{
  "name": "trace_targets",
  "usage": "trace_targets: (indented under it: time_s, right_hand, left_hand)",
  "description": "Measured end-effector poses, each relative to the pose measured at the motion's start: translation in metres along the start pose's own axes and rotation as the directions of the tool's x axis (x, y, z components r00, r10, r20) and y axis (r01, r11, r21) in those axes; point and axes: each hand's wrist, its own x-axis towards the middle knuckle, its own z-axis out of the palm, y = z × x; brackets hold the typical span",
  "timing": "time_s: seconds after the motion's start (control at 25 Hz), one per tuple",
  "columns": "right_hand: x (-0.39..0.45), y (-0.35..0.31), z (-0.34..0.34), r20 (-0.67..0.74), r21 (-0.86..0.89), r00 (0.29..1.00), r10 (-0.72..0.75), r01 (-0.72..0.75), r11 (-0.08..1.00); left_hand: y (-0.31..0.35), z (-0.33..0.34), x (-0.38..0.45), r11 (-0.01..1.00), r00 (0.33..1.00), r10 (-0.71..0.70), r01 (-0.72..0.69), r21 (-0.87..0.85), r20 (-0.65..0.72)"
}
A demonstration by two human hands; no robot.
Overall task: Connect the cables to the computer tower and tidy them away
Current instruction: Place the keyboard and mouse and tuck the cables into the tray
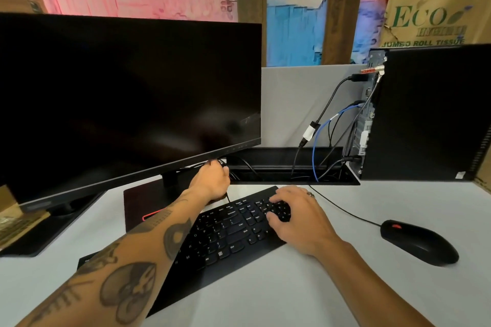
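The black computer tower (430, 114) stands at the right rear of the desk, its back panel facing left. A blue cable (317, 141) and several black cables (328, 103) run from that panel down into an open black cable tray (287, 155) set in the desk. My left hand (212, 180) reaches under the monitor's lower edge and is closed around a thin black cable (228, 197) that trails toward the keyboard. My right hand (295, 216) rests flat on the right end of the black keyboard (228, 236), fingers spread over the keys.
A large dark monitor (119, 98) fills the left, on a black stand base (148, 202). A black mouse (419, 243) lies at the right, its cord (345, 210) running to the tray. A grey partition (292, 103) and a cardboard box (438, 2) stand behind.
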Motion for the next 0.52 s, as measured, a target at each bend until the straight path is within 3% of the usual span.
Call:
trace_targets:
  time_s: [0.16,0.24,0.36,0.52]
  right_hand:
    - [0.039,-0.002,-0.003,0.040,-0.022,0.997,-0.059,0.060,0.998]
    - [0.055,0.002,0.000,0.047,-0.015,0.998,-0.029,0.030,0.999]
    - [0.066,0.014,0.006,0.070,0.012,0.997,0.015,-0.016,1.000]
    - [0.074,0.028,0.011,0.073,0.039,0.996,0.052,-0.055,0.998]
  left_hand:
    - [0.006,0.007,0.034,0.991,0.993,0.106,-0.110,0.082,0.055]
    - [0.014,0.013,0.044,0.979,0.975,0.154,-0.172,0.110,0.157]
    - [0.022,0.026,0.058,0.969,0.943,0.145,-0.197,0.150,0.299]
    - [0.044,0.036,0.062,0.969,0.921,0.089,-0.168,0.182,0.379]
